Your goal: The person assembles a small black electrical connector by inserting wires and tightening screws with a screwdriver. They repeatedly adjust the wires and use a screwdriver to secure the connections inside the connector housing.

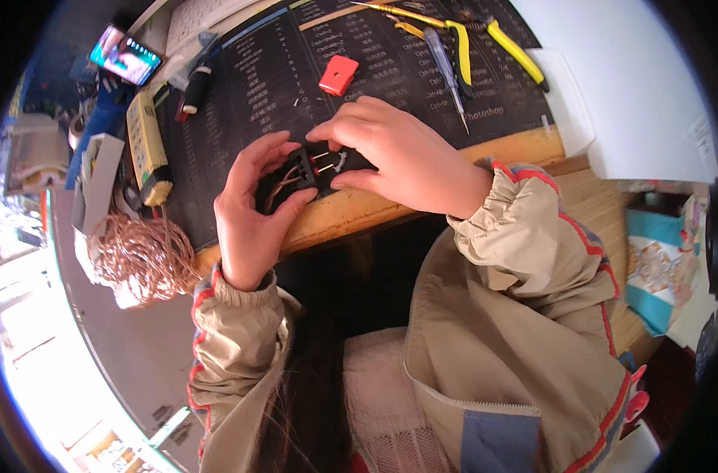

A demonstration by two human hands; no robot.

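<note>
The left hand (252,201) pinches a black block (305,169) between thumb and fingers, just above the front edge of the table (422,177). Brown wires (283,183) run from the left side of the block into the hollow of the left hand. Two brass-coloured pins (324,161) project from the right side of the block toward the right hand (379,154). The right hand is curved, index finger above and thumb below, with a gap between them. A small grey piece (341,162) sits in this gap, at the outer ends of the pins; whether the right hand grips it cannot be told.

A red rectangular part (338,75) with a central hole lies on the dark printed mat (256,75), beyond the hands. To its right lie a screwdriver (444,65), its tip pointing toward the right forearm, and a yellow-handled tool (517,54).

On the left side are a black cylinder (197,89), a lit phone (126,55), and a cream power strip (145,142). A coil of brown cable (142,256) is located near the left wrist. A keyboard (192,20) is partly visible at the far edge.
</note>
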